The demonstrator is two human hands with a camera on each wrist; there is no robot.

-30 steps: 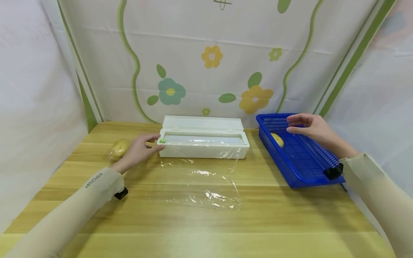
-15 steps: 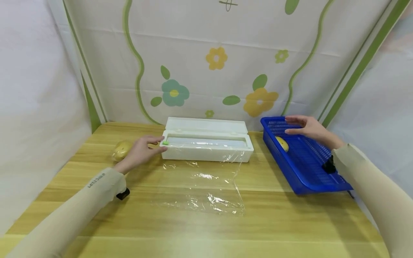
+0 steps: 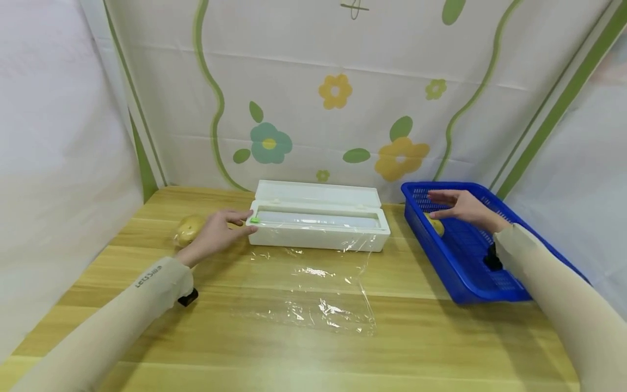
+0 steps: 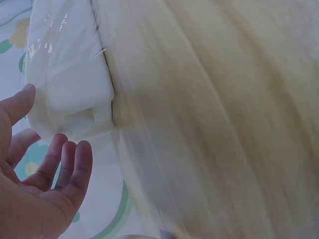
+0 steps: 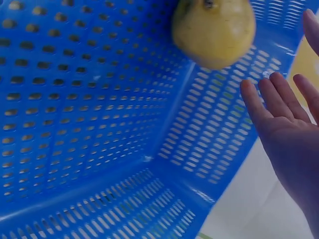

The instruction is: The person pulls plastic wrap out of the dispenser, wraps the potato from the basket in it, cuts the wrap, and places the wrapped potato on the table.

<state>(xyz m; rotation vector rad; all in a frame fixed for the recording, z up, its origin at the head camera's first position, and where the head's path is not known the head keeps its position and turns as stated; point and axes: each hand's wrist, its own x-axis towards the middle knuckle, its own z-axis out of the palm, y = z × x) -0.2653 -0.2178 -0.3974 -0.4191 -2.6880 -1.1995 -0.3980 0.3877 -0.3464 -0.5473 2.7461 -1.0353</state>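
Note:
A long white cling film box (image 3: 318, 238) stands at the back of the table, its lid tipped back. A clear sheet of film (image 3: 308, 305) runs from it over the tabletop. My left hand (image 3: 217, 237) has thumb and forefinger at the box's left end, beside the small green slider (image 3: 255, 220); the other fingers are loosely bent in the left wrist view. Over the blue basket (image 3: 436, 267), my right hand (image 3: 467, 211) is spread, thumb near a rounded yellow fruit (image 5: 214, 37). No grip on the fruit shows; a gap separates them in the right wrist view.
Behind my left hand lies another yellow fruit (image 3: 188, 228) with shiny film around it. A flowered white curtain (image 3: 303, 109) hangs right behind the box and basket. The wooden table (image 3: 235, 354) extends toward me.
My right hand has come lower into the basket, closer to the yellow fruit. The left hand stays at the box's end. The whole view has shifted slightly.

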